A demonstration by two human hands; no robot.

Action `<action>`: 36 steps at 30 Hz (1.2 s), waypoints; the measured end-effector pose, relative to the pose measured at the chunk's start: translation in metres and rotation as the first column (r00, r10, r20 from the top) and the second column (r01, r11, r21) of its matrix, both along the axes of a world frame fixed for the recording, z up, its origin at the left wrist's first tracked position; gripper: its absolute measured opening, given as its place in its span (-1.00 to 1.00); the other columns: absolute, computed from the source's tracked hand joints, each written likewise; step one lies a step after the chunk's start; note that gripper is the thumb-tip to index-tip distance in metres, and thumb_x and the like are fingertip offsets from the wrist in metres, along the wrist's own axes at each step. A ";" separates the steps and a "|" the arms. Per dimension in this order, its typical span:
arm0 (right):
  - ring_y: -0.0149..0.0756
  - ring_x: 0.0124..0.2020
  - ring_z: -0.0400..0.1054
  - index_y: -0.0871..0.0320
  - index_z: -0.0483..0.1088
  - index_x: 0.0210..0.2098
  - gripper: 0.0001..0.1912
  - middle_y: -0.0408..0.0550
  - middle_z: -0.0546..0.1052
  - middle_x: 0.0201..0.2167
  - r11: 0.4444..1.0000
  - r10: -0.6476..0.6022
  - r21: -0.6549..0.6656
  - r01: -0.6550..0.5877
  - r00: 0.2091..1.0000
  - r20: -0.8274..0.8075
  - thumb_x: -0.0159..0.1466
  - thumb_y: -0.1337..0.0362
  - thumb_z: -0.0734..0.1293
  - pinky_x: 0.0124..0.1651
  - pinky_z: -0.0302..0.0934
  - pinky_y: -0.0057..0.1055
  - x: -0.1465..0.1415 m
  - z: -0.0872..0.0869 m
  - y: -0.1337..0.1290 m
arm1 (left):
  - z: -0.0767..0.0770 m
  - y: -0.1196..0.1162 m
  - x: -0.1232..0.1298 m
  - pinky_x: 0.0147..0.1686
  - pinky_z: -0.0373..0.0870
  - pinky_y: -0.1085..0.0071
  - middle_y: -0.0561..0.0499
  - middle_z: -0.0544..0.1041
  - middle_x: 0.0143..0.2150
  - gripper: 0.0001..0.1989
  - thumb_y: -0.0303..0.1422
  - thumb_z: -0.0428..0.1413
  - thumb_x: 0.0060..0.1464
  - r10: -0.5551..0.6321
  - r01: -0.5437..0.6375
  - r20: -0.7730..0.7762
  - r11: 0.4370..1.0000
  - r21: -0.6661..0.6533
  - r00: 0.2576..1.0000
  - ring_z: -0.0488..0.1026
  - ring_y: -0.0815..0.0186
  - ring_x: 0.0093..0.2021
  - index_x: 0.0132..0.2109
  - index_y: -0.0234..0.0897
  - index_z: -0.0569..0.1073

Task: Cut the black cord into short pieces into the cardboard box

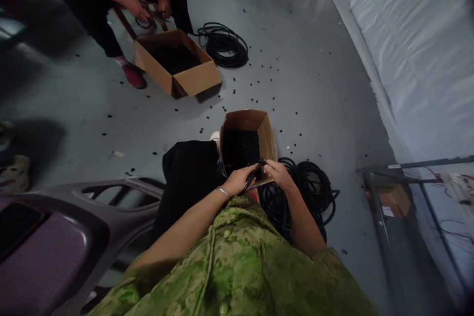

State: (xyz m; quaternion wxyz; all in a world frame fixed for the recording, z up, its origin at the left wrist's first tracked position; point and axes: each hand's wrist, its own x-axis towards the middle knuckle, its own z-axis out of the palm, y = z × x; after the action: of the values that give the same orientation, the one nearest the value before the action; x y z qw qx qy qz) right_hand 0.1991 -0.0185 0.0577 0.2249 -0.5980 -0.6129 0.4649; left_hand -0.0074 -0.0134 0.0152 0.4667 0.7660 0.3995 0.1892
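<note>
Over an open cardboard box (272,140), my two hands come close together. My left hand (239,181), with a bracelet at the wrist, is closed around a black hose (250,179) that curves below the fingers. The fingers of my right hand (277,173) are pinched at a small dark thing by the hose's end; its kind is too small to tell. Many small black pieces (248,145) lie inside the box. Coiled black hose (313,182) rests on the floor beside my right forearm.
A co-worker's hands (151,12) work above another cardboard box (155,61), with a hose coil (224,44) beside it. Small black bits dot the grey floor (314,84). A purple chair (55,261) stands left, a metal frame (377,197) right.
</note>
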 end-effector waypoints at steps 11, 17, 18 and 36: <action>-0.36 -0.45 0.22 0.10 0.27 -0.50 -0.70 -0.21 0.30 -0.59 0.991 0.075 0.101 -0.082 0.995 0.067 0.34 0.17 0.15 -0.32 0.08 -0.48 -0.002 -0.012 0.003 | 0.003 -0.002 0.000 -0.07 0.42 0.36 -0.11 0.63 -0.02 -0.48 -0.36 0.02 0.21 -0.007 0.014 -0.170 0.999 0.040 0.985 0.58 0.19 -0.09 0.31 -0.23 0.33; -0.39 -0.47 0.19 0.11 0.22 -0.51 -0.68 -0.23 0.30 -0.56 0.985 0.122 0.102 -0.135 0.984 0.127 0.34 0.14 0.13 -0.32 0.04 -0.47 0.003 -0.019 0.011 | 0.007 -0.002 0.001 -0.21 0.40 0.40 -0.14 0.64 -0.16 -0.56 -0.36 0.00 0.23 0.000 0.020 -0.279 0.997 0.069 0.960 0.59 0.19 -0.26 0.22 -0.28 0.40; -0.39 -0.47 0.18 0.11 0.21 -0.51 -0.68 -0.23 0.29 -0.56 0.984 0.132 0.100 -0.145 0.983 0.131 0.34 0.13 0.13 -0.32 0.04 -0.47 0.003 -0.019 0.012 | 0.007 -0.002 0.001 -0.21 0.40 0.40 -0.14 0.64 -0.17 -0.57 -0.35 0.00 0.23 -0.001 0.025 -0.294 0.997 0.077 0.956 0.59 0.19 -0.27 0.22 -0.28 0.40; -0.29 -0.37 0.38 0.08 0.44 -0.28 -0.74 -0.13 0.53 -0.46 0.988 0.034 0.120 -0.100 0.888 0.459 0.42 0.21 0.15 -0.29 0.08 -0.47 -0.010 -0.021 0.016 | 0.013 0.000 0.006 -0.18 0.42 0.35 -0.17 0.65 -0.19 -0.65 -0.29 -0.07 0.30 0.004 0.041 -0.485 0.996 0.082 0.874 0.61 0.15 -0.23 0.13 -0.28 0.41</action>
State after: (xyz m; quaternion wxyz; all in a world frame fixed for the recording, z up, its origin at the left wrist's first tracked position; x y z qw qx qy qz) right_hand 0.1896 -0.0025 0.0371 0.1000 -0.6516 -0.6999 0.2750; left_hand -0.0017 -0.0136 0.0279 0.3189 0.8128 0.4875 0.0045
